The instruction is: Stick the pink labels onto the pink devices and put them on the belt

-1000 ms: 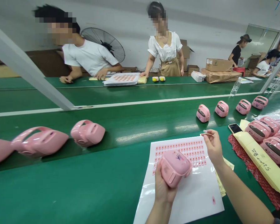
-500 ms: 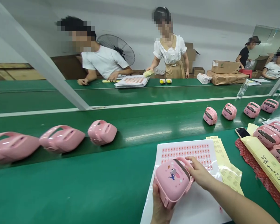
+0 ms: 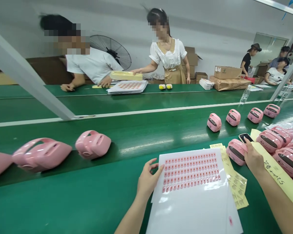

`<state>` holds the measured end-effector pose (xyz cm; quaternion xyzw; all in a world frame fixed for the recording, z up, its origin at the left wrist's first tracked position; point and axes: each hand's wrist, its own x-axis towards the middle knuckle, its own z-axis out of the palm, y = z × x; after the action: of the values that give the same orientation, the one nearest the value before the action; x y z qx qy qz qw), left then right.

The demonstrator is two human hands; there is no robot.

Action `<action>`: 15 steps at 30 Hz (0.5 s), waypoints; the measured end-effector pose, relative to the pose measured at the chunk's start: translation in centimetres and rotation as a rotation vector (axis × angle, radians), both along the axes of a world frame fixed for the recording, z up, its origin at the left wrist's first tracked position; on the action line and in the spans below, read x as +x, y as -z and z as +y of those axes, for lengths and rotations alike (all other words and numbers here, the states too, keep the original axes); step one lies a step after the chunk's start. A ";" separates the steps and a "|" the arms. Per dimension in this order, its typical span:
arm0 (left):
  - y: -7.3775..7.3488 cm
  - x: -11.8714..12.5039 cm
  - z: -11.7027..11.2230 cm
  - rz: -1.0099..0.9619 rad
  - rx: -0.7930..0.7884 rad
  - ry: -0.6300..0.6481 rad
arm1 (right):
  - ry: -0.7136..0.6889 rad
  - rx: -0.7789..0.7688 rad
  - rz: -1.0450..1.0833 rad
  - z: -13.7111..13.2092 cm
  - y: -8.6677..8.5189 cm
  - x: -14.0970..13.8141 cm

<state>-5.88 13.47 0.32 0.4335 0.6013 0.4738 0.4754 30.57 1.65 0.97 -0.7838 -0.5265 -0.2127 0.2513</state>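
Left hand [image 3: 149, 179] is open wide, with its fingers [image 3: 159, 167] touching the top left corner of the white sticker sheet [image 3: 190, 198]. Right hand [image 3: 252, 159] is curled around a pink plastic case [image 3: 235, 152] and has hold of it, just right of the sheet. Yellow label papers [image 3: 237, 188] poke out from under the sheet's right side. More pink cases [image 3: 268, 141] and a black phone [image 3: 245, 137] sit farther right of the sheet
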 end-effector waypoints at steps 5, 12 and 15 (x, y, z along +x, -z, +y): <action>-0.3 0.1 -1.6 -0.166 -0.123 0.164 | -0.033 0.004 -0.002 0.0 0.5 0.3; 0.1 1.7 -5.7 -0.291 -0.165 0.173 | -0.676 0.059 0.130 2.3 0.4 -8.7; 0.0 2.9 -7.7 -0.342 -0.144 0.140 | -0.909 -0.263 0.154 3.4 1.7 -12.4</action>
<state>-2.98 5.73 0.30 0.3522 0.5125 0.4622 0.6321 18.12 5.08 -0.70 -0.5126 -0.8184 0.0461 0.2557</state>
